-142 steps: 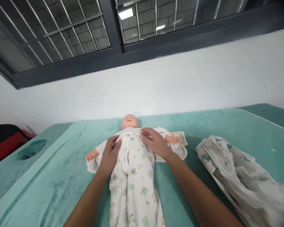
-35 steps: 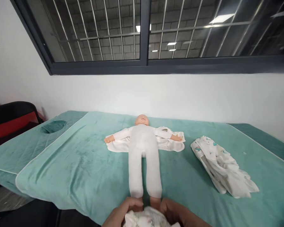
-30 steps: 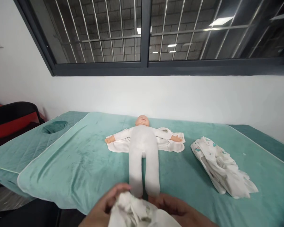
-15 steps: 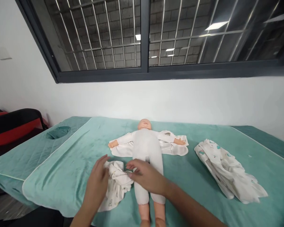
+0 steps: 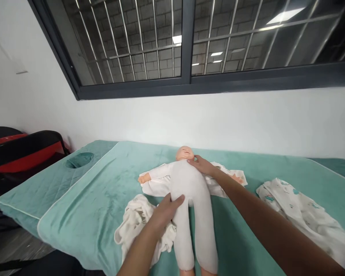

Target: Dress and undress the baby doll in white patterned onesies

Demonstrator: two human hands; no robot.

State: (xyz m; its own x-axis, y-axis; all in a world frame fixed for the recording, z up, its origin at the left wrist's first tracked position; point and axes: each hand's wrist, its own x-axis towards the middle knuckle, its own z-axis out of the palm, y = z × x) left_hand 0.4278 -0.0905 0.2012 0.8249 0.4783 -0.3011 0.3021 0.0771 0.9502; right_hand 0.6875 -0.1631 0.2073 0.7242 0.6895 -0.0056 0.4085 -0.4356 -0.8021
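Observation:
A baby doll in a white suit lies face up on the green bed cover, its head toward the wall. My left hand grips its hip, thumb across the front and the other fingers partly hidden. Up at the shoulder, beside the neck, my right hand holds the doll, with its thumb side on the chest. Spread beneath the doll's arms is a white garment. A crumpled white cloth lies under and beside my left forearm.
Another white printed garment lies to the right, partly behind my right forearm. The green cover drapes over a massage bed with a face hole. Black and red chairs stand at left. A barred window is above.
Both hands have left the crumpled cloth and moved onto the doll, the left to its hip and the right to its shoulder. The view has shifted slightly.

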